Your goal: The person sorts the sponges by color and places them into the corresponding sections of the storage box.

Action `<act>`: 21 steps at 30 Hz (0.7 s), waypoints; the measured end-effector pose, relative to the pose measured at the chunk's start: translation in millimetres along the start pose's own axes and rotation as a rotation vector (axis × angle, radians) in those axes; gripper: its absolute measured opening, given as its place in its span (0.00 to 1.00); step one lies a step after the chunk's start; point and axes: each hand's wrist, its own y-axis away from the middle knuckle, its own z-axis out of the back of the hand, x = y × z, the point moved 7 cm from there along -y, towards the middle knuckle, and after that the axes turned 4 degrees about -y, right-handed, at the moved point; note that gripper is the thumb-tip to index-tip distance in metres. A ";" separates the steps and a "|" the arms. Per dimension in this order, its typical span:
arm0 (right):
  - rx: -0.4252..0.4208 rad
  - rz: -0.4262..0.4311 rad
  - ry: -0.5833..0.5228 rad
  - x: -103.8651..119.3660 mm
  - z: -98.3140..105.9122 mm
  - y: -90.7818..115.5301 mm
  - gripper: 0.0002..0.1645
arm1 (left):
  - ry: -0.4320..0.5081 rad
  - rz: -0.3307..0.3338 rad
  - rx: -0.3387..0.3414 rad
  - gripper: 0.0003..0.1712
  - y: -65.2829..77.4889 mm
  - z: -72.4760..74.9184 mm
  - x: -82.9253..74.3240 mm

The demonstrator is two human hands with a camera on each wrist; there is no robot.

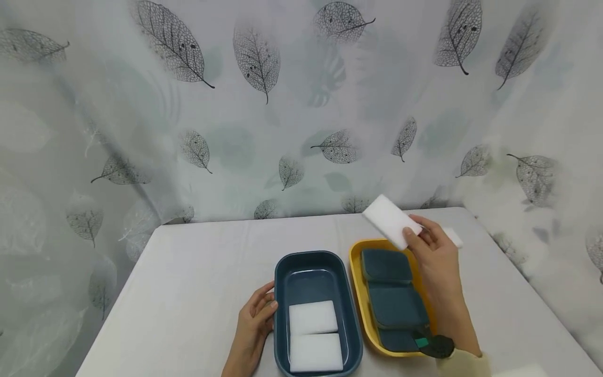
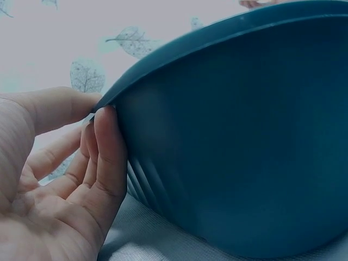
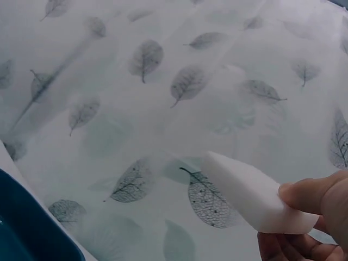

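Note:
My right hand (image 1: 435, 254) pinches a white sponge block (image 1: 390, 220) between thumb and fingers, raised over the far end of a yellow tray (image 1: 359, 298). In the right wrist view the same white sponge (image 3: 250, 190) juts out tilted from the fingertips. Several dark teal sponges (image 1: 398, 306) lie in a row inside the yellow tray. To its left stands a deep blue tray (image 1: 308, 280), with two white sponges (image 1: 315, 352) in its near half. My left hand (image 1: 254, 327) grips that tray's left rim; the left wrist view shows thumb and fingers pinching the edge (image 2: 179, 54).
Another white block (image 1: 453, 237) shows partly behind my right hand, on the table's right side. A white cloth covers the table (image 1: 198, 293). Leaf-patterned curtains (image 1: 282, 120) hang behind it and along both sides. A dark band (image 1: 438, 345) sits on my right wrist.

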 end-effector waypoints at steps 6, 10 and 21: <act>0.077 0.063 0.091 -6.4 -20.5 1.0 0.26 | -0.015 -0.033 0.036 0.34 -1.8 -2.4 -2.4; 0.118 0.070 0.114 -10.5 -32.3 4.0 0.25 | -0.015 -0.027 0.033 0.34 -2.0 -1.5 -1.0; 0.301 0.009 0.246 -24.2 -65.5 14.0 0.36 | -0.010 -0.001 0.012 0.34 1.7 -0.7 -1.3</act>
